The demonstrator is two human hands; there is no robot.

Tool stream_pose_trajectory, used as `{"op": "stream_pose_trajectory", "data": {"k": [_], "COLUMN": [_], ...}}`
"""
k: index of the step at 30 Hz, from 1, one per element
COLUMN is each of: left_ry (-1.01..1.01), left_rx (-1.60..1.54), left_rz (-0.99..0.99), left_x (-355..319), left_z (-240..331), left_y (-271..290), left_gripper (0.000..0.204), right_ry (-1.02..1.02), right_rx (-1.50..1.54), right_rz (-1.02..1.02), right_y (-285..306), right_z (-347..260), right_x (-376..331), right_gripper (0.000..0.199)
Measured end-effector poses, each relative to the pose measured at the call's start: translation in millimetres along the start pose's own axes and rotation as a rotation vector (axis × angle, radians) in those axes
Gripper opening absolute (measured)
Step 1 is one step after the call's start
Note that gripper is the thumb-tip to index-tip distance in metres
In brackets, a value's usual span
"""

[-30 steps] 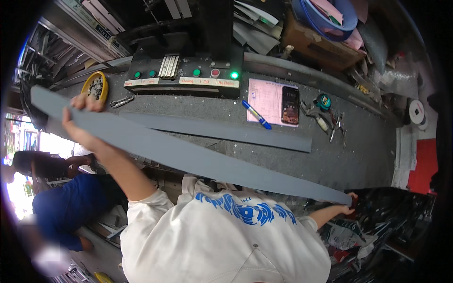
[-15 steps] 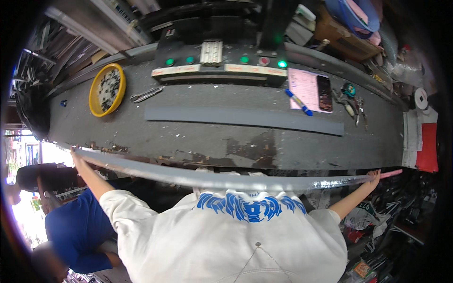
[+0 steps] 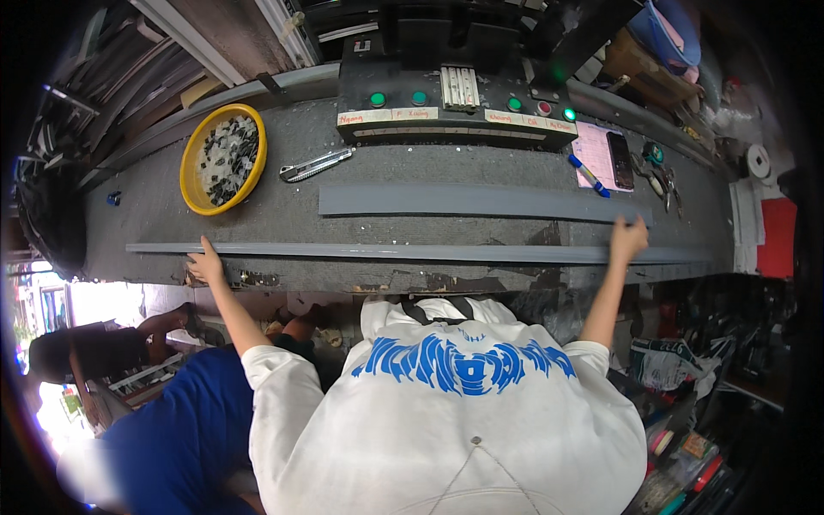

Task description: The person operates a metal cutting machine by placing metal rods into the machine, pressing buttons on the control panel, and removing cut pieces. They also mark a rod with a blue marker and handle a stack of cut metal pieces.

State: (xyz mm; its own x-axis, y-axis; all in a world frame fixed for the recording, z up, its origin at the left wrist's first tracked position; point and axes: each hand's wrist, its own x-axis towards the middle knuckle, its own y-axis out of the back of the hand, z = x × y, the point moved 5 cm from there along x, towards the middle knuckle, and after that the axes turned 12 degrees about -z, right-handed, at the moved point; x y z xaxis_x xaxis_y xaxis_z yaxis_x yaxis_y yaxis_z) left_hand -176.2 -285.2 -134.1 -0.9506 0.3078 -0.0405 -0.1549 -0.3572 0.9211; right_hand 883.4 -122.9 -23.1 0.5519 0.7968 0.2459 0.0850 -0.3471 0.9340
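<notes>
A long narrow grey strip (image 3: 386,251) lies across the near part of the workbench. My left hand (image 3: 206,263) is closed on it near its left end, with one finger over the top. Toward the right end, my right hand (image 3: 629,239) reaches over this strip, its fingers apart at the near edge of a second, wider flat grey strip (image 3: 463,202). That flat strip lies farther back, roughly parallel to the long one. The underside of both hands is hidden.
A yellow bowl (image 3: 185,176) of small black and clear pieces and a utility knife (image 3: 316,166) are at left. Behind stands a black machine (image 3: 463,129) with lit buttons. Right: pink paper (image 3: 592,142), blue marker (image 3: 589,176), phone (image 3: 620,159), pliers (image 3: 669,184). A person in blue (image 3: 189,421) is at lower left.
The long strip has gone from in front of my chest onto the bench. Both hands moved inward and forward; my right hand has left the strip's right end.
</notes>
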Motion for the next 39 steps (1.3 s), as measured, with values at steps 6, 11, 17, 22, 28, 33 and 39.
{"op": "stream_pose_trajectory", "data": {"k": [6, 11, 17, 22, 28, 33, 39], "left_ry": [0.054, -0.059, -0.036, -0.687, -0.598, -0.482, -0.522], "left_rx": [0.104, 0.045, 0.133, -0.152, -0.631, -1.042, -1.305], "left_rz": [0.051, 0.275, 0.286, 0.234, -0.383, -0.122, 0.331], "left_x": [-3, -44, -91, -185, -305, -271, -134], "left_z": [11, -3, 14, 134, 241, 243, 206], "left_y": [0, 25, 46, 69, 61, 139, 248], "left_gripper": [0.094, 0.081, 0.057, 0.049, 0.061, 0.074, 0.038], "right_ry": [0.838, 0.791, 0.792, 0.888, 1.045, 1.193, 1.312], "right_rx": [0.185, 0.253, 0.298, 0.312, 0.482, 0.594, 0.823], "right_rz": [-0.625, -0.513, -0.496, -0.512, -0.390, -0.017, 0.439], "right_y": [3, 6, -1, 17, 74, 127, 151], "right_z": [-170, -180, -178, -182, -216, -276, -419], "right_x": [-86, -104, -106, -103, -120, -136, -185], "right_gripper": [0.072, 0.060, 0.052, 0.051, 0.045, 0.048, 0.026]}}
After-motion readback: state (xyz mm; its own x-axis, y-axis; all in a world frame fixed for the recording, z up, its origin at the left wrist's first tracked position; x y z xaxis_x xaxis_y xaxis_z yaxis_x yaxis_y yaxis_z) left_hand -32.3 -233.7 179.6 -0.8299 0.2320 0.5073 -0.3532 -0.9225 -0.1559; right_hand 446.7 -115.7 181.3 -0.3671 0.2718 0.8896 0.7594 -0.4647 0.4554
